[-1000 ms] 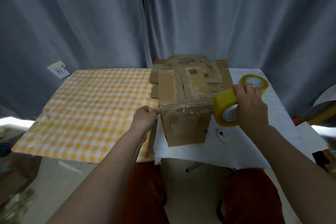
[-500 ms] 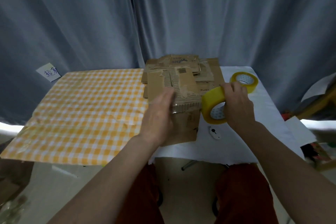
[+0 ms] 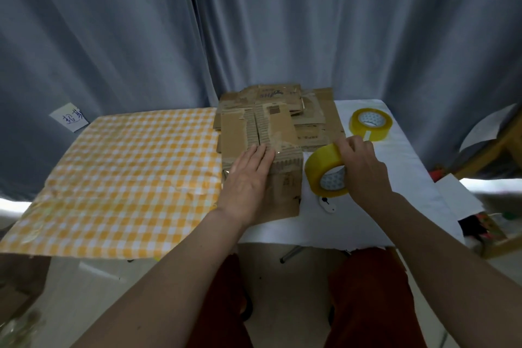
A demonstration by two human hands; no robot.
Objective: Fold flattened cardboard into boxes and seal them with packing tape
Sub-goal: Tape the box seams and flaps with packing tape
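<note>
Folded cardboard box (image 3: 282, 183) standing at frame centre on the counter (image 3: 395, 178), left hand (image 3: 248, 178) lying flat across its top, fingers (image 3: 261, 154) straight and pressing, right hand (image 3: 364, 169) gripping yellow tape roll (image 3: 324, 169) just right of the box, fingers curling over its rim.

Dim, soft-focus scene; bright glare low at both sides, wide-angle bending toward the edges.

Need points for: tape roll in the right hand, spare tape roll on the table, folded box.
tape roll in the right hand (image 3: 324, 161): head view, on its yellow outer band.
spare tape roll (image 3: 375, 128): head view, on its near outer wall.
folded box (image 3: 285, 186): head view, on its front face, right of the left hand.
</note>
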